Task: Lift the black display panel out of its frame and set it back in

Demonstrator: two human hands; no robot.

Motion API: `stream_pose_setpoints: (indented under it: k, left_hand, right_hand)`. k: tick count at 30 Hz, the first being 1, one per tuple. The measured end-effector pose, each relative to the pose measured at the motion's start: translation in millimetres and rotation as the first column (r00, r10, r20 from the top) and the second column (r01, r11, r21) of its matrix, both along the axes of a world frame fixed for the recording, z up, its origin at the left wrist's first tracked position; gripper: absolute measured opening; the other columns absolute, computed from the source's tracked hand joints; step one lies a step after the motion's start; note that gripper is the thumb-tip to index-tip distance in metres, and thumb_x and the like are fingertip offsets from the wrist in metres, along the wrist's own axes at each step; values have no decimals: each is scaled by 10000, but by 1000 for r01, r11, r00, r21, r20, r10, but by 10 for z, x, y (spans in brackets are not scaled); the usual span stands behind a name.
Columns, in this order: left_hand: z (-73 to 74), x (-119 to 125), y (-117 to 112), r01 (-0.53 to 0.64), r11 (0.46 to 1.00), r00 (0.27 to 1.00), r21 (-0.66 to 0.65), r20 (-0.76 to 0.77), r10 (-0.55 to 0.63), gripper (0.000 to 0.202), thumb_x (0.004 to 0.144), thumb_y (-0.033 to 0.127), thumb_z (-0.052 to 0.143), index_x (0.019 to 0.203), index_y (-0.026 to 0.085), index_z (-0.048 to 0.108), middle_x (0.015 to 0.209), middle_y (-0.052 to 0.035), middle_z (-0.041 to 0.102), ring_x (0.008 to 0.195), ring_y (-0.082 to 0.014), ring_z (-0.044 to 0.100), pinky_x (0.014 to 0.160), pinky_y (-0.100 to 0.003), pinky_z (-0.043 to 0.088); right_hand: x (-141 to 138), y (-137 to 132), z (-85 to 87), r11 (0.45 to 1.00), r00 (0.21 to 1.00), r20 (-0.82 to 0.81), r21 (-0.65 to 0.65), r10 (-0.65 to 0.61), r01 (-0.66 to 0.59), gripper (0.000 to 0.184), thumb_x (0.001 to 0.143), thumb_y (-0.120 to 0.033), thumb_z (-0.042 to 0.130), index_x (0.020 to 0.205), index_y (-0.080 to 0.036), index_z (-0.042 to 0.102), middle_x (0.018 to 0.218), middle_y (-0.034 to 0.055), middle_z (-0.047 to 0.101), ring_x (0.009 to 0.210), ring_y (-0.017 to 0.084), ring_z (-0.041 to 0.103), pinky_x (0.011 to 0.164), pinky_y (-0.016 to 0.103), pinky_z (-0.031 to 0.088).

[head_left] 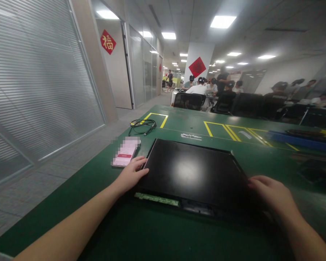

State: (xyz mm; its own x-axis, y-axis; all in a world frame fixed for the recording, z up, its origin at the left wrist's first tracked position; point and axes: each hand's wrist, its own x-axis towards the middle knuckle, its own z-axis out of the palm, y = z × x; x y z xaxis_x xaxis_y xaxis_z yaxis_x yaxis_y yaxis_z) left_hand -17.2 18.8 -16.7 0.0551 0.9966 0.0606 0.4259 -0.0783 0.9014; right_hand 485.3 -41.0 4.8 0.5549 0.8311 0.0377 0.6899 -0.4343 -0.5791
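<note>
Screen (190, 170) Flat on Table (163, 233), One Hand at Each Side

Clock positions are taken from the middle of the screen, with 12 o'clock pointing away from the person.

Position: the screen lies on the green table in front of the person, dark face up. Along its near edge, at 7 o'clock, a narrow circuit board (156, 199) is exposed.

Left hand (132, 174): at the 9 o'clock edge, partly open. Thumb and fingers are slightly parted and touch the edge; whether they grip it cannot be told.

Right hand (271, 190): at the 3 o'clock edge. The fingers are bent and the tips appear closed on the edge; the underside is hidden.

Progress: the screen is laid flat and both hands are placed on it. Handling is judged unfinished, since neither hand is clear of the screen and the circuit board is uncovered. No tool is visible in either hand.

Surroundings: a phone (123, 159) lies at 10 o'clock, just beyond the left fingers. A coiled black cable (143, 125) is at 11 o'clock, and a small white strip (191, 136) at 12 o'clock. Yellow tape (232, 133) marks the table at 1 o'clock; a blue tray (296, 140) sits at 2 o'clock. Beyond the table, people (199, 88) sit well apart.
</note>
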Motion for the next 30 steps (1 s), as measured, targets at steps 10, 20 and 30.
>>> stream_pose_setpoints:
  k: [10, 20, 30]
  left_hand:
    - [-10, -9, 4, 24, 998, 990, 50, -139, -17, 585, 721, 509, 758, 1195, 176, 838, 1545, -204, 620, 1454, -440, 562, 1209, -554, 455]
    - [-35, -22, 13, 58, 994, 977, 97, -210, -37, 523, 757, 465, 731, 1185, 188, 847, 1530, -191, 635, 1459, -437, 554, 1263, -553, 383]
    - [-18, 12, -10, 51, 994, 980, 95, -195, -32, 514, 762, 439, 736, 1200, 194, 846, 1531, -187, 637, 1460, -439, 554, 1266, -551, 376]
  right_hand:
    - [-82, -29, 78, 999, 999, -13, -11, -36, 36, 284, 738, -454, 573, 761, -265, 784, 790, 104, 805, 798, 330, 712, 721, 432, 523]
    - [-21, -16, 20, 1000, 999, -26, 5, -19, 19, 274, 734, -474, 593, 764, -283, 787, 768, 92, 807, 798, 339, 725, 694, 429, 528]
    - [7, 21, 53, 1000, 1000, 4, -23, -18, 18, 271, 750, -465, 580, 747, -292, 788, 823, 104, 815, 859, 365, 723, 738, 459, 530]
